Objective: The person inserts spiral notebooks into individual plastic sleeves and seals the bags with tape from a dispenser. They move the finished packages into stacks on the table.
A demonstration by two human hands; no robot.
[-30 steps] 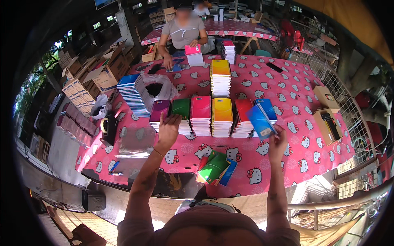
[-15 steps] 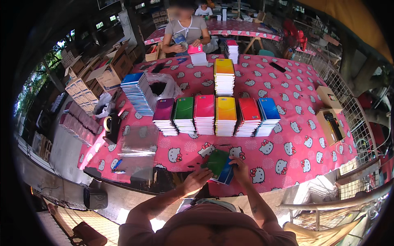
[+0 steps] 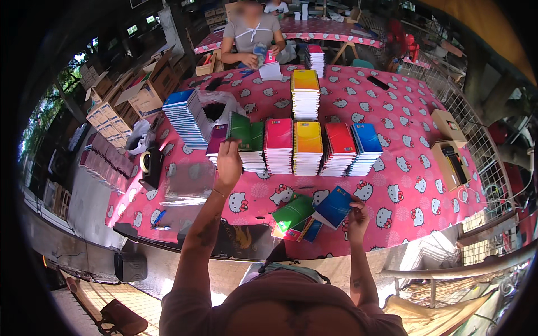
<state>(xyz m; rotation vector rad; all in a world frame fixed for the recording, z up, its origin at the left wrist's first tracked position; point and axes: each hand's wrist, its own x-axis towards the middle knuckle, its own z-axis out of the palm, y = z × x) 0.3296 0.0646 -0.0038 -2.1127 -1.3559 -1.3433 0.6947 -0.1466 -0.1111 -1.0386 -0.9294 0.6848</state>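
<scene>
Here, in the head view, the left hand (image 3: 229, 163) reaches to the row of stacks left of the table's (image 3: 403, 224) middle, fingers drawn together on the near end of a green notebook (image 3: 240, 129). That notebook sits over the green stack (image 3: 257, 135) and overlaps the purple stack (image 3: 217, 138); whether it touches them I cannot tell. The right hand (image 3: 357, 217), closer to the table's near edge, has thumb and fingers pinched on the right side of a blue notebook (image 3: 334, 206), above loose notebooks (image 3: 293, 214) fanned near that edge. From the left hand, the blue notebook lies toward the near right corner; the right hand is much nearer it. The blue one's long axis slants, far end toward the far right corner; the green one's runs roughly toward the far edge.
</scene>
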